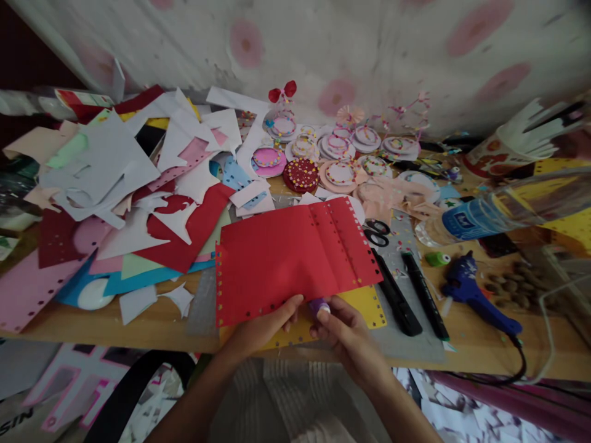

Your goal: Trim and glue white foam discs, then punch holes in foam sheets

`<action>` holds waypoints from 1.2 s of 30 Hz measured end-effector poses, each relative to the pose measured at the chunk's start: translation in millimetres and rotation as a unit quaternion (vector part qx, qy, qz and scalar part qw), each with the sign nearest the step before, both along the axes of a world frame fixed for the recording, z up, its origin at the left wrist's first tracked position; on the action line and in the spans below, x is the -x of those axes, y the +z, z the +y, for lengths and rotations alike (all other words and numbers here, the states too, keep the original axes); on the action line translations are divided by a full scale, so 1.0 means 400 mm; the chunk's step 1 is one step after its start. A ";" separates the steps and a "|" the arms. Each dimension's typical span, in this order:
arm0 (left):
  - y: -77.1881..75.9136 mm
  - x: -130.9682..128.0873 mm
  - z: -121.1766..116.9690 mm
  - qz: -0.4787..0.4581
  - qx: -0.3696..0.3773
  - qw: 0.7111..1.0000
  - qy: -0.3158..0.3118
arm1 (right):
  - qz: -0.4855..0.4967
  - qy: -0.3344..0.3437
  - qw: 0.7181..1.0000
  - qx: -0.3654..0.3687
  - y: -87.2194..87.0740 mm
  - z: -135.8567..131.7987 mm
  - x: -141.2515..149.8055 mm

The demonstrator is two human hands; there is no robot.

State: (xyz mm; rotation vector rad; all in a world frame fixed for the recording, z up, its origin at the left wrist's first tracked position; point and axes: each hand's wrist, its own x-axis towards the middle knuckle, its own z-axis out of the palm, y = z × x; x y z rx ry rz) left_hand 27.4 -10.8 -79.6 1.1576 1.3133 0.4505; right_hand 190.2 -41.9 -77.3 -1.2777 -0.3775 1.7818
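Both hands [305,326] press a purple punch [319,306] onto red paper [286,258]

A heap of cut paper scraps [124,178] covers the table's [152,326] left half. Decorated paper discs [339,154] crowd the far edge. Toward the right lie scissors [376,232], two black markers [410,295], a blue glue gun [475,298] and a plastic bottle [503,212] on its side.

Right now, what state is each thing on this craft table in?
Red punched-edge paper sheet: flat, left hand pinching its near edge.
Small purple hole punch: gripped in right hand.
Black-handled scissors: closed.
Blue glue gun: lying down, corded.
Clear plastic bottle: on its side.
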 end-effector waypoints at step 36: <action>0.013 -0.007 -0.005 0.079 -0.022 0.996 0.023 | -0.058 0.025 0.995 -0.078 0.005 -0.012 0.009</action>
